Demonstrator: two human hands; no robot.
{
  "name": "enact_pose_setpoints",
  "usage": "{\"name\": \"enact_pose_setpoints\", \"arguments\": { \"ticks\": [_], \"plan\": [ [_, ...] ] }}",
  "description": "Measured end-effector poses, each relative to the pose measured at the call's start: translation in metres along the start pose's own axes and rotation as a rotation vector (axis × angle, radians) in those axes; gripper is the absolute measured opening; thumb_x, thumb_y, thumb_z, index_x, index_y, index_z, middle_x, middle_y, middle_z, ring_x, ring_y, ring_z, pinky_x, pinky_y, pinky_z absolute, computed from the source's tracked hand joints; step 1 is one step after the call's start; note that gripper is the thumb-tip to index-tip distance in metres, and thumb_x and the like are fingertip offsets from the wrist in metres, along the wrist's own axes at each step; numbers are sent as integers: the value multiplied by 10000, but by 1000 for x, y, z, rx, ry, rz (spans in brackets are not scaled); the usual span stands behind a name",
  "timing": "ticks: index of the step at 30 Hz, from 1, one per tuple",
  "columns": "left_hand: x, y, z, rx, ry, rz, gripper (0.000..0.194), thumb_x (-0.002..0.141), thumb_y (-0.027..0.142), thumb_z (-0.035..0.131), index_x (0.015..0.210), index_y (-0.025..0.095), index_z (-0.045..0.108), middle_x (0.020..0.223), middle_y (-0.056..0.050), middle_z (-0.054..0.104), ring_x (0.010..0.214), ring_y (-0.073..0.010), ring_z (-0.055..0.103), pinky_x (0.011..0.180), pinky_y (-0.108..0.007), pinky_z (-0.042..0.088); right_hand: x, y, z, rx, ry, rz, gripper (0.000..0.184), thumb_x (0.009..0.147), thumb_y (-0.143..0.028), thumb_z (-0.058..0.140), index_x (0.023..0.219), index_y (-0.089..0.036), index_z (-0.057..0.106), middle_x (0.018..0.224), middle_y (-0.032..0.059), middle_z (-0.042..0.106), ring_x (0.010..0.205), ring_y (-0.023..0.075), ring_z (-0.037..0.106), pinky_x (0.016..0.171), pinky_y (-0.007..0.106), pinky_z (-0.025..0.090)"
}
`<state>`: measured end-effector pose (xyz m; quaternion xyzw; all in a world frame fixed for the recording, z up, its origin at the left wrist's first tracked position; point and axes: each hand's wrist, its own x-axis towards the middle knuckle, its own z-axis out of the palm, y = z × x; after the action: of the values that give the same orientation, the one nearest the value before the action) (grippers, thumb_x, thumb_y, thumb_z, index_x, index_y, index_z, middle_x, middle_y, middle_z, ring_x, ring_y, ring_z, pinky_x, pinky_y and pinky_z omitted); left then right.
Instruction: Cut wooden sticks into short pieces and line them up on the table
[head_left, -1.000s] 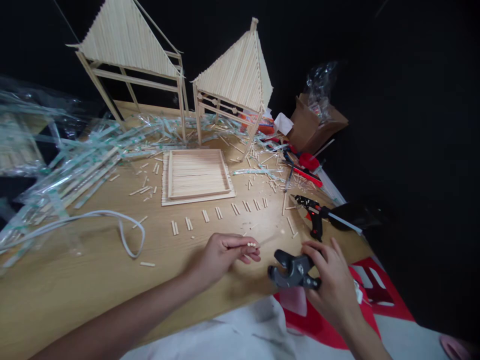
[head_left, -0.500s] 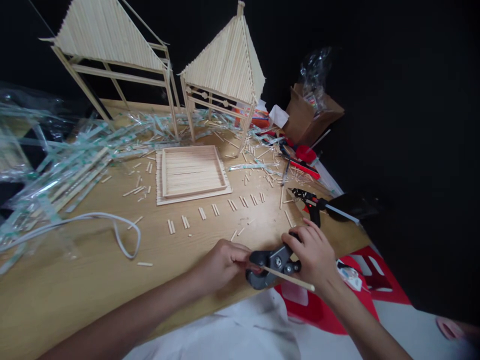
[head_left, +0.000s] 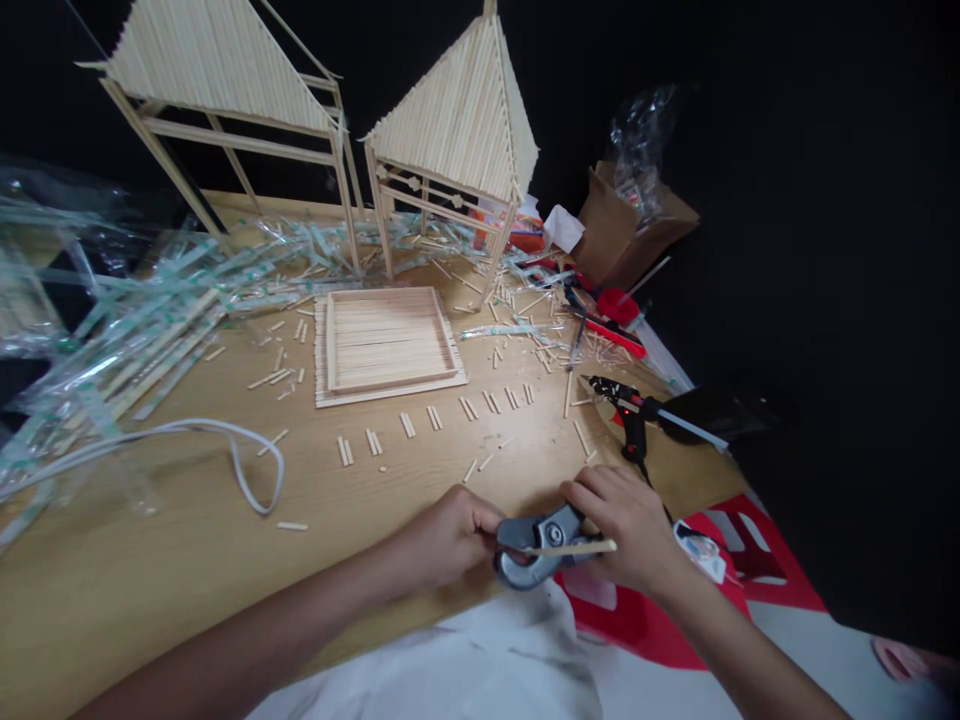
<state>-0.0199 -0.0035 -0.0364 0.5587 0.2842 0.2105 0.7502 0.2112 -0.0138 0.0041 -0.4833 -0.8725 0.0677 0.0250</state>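
My right hand (head_left: 626, 525) is wrapped round the handles of black-and-grey pruning shears (head_left: 553, 534), low over the table's front edge. A thin wooden stick (head_left: 585, 548) passes through the shears' jaws, its free end pointing right toward my right wrist. Pinched at the left side of the jaws, my left hand (head_left: 461, 535) grips the stick's other end, which its fingers mostly hide. Short cut stick pieces (head_left: 435, 418) lie in pairs in a row behind my hands. Beyond them sits a shallow stick tray (head_left: 390, 380) on a mat of sticks.
Two stick-built house models (head_left: 450, 130) with pitched roofs stand at the back. Plastic wrappers (head_left: 172, 270) pile up at left, near a white cable (head_left: 255, 500). A hot glue gun (head_left: 634, 410) lies right, below a cardboard box (head_left: 630, 225).
My right hand has closed further round the handles, and the shears' handles have drawn together. The stick has swung toward level. The view has shifted slightly.
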Motion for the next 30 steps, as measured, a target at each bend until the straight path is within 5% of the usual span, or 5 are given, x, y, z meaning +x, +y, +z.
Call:
{"name": "enact_pose_setpoints", "arguments": {
  "ticks": [8,14,22,30],
  "plan": [
    [-4,-13,38,-543,-63,-307,67,604,184,685,618,123,708,607,-17,672,519,-135,626,541,-228,475,-36,-13,1,330,-302,199,203,621,-138,519,801,-208,582,728,15,610,671,160,553,613,235,343],
    [-11,-19,56,-693,-84,-483,208,597,285,757,664,98,695,657,-57,665,578,-146,651,556,-226,464,-73,-35,18,684,-512,482,225,793,-343,510,764,-163,643,653,22,643,572,140,546,522,206,359],
    [-8,-12,55,-707,-17,-536,240,572,299,783,669,98,691,664,-53,664,602,-140,657,543,-206,453,-74,-41,37,928,-484,587,497,763,-598,521,724,-124,666,593,7,568,566,129,465,549,208,378],
    [2,-7,43,-642,70,-475,263,647,338,746,720,90,699,733,-95,708,639,-144,668,560,-205,469,-61,-39,38,1086,-395,677,398,775,-517,536,696,-135,619,565,-25,455,547,103,379,517,208,334]
  ]
}}
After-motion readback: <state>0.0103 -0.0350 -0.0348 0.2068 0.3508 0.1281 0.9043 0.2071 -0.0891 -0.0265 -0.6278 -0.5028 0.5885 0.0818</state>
